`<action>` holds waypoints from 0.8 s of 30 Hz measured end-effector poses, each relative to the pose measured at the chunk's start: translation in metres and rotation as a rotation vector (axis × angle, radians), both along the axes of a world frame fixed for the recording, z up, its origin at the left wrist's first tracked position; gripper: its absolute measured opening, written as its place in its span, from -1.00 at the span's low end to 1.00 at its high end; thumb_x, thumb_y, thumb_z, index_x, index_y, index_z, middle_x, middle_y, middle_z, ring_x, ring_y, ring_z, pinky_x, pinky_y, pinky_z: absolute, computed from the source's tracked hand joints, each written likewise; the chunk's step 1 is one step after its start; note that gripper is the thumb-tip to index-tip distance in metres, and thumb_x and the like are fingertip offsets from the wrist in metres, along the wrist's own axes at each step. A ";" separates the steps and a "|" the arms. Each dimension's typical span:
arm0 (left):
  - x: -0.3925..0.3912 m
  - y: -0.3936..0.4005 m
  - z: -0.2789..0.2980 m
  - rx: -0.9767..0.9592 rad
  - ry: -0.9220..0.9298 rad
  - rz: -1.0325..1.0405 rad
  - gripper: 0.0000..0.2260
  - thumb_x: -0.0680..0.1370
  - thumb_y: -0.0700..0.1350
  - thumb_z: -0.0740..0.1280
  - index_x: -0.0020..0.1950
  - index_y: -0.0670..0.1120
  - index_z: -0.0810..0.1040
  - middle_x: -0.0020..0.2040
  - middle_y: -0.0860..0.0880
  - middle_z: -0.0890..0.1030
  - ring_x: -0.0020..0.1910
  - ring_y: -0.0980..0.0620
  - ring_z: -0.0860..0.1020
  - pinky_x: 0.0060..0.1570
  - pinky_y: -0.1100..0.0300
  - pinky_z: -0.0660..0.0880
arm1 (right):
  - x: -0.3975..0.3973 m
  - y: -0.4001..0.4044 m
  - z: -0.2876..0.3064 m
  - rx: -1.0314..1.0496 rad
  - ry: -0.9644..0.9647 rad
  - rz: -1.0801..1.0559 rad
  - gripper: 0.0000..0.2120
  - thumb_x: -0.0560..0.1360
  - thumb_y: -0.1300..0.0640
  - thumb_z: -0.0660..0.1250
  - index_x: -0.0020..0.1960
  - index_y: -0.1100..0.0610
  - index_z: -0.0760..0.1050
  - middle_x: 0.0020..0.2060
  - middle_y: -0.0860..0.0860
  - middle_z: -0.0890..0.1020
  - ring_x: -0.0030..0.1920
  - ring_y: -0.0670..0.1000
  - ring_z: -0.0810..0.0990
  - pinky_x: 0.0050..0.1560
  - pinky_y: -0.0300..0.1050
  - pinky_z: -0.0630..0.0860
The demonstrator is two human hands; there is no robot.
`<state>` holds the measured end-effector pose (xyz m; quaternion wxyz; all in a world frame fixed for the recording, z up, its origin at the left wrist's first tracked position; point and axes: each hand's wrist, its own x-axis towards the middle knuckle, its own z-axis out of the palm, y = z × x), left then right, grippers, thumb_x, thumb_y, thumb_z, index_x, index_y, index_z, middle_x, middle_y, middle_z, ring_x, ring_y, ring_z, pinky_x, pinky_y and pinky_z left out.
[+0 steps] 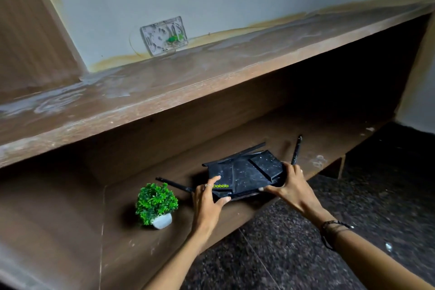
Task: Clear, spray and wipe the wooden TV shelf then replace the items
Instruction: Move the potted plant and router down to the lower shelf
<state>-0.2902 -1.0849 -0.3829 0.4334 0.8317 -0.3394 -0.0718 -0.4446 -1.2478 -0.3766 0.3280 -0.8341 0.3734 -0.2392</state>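
Observation:
A black dusty router (244,173) with several thin antennas sits on the lower wooden shelf (235,221). My left hand (207,198) grips its near left corner, thumb underneath and fingers on top by the green lettering. My right hand (290,183) grips its right edge. To the left of the router stands a small green artificial plant (155,202) in a white pot, apart from my hands. The upper wooden shelf (188,77) above shows wet, smeared streaks and carries nothing but a small clear plastic box (164,35) against the wall.
A pale wall rises behind the upper shelf, with a wooden panel (28,30) at the left. Dark speckled stone floor (306,242) lies in front of the lower shelf. A thin yellow wire curls beside the plastic box.

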 end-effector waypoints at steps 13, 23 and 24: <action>0.053 -0.010 -0.020 -0.027 0.142 0.047 -0.43 0.39 -0.32 0.43 0.34 -0.01 0.39 0.29 -0.13 0.43 0.32 -0.08 0.33 0.25 0.17 0.22 | 0.047 -0.017 -0.016 0.023 0.163 0.161 -0.15 0.38 -0.24 0.34 0.46 0.18 0.10 0.32 0.17 0.32 0.34 0.17 0.30 0.37 0.14 0.29; 0.054 -0.004 -0.025 0.116 -0.028 0.067 -0.37 0.42 -0.20 0.44 0.42 0.03 0.29 0.35 -0.09 0.42 0.34 -0.10 0.32 0.25 0.10 0.24 | 0.048 -0.015 -0.022 -0.301 0.333 0.171 -0.19 0.45 -0.32 0.12 0.49 0.16 0.01 0.29 0.13 0.40 0.35 0.19 0.32 0.47 0.03 0.08; 0.052 -0.004 -0.026 0.135 -0.044 0.070 -0.37 0.43 -0.19 0.44 0.43 0.03 0.27 0.35 -0.10 0.42 0.33 -0.10 0.32 0.24 0.10 0.24 | 0.048 -0.014 -0.022 -0.329 0.356 0.173 -0.18 0.45 -0.33 0.10 0.49 0.17 0.00 0.28 0.13 0.42 0.34 0.17 0.35 0.48 0.01 0.06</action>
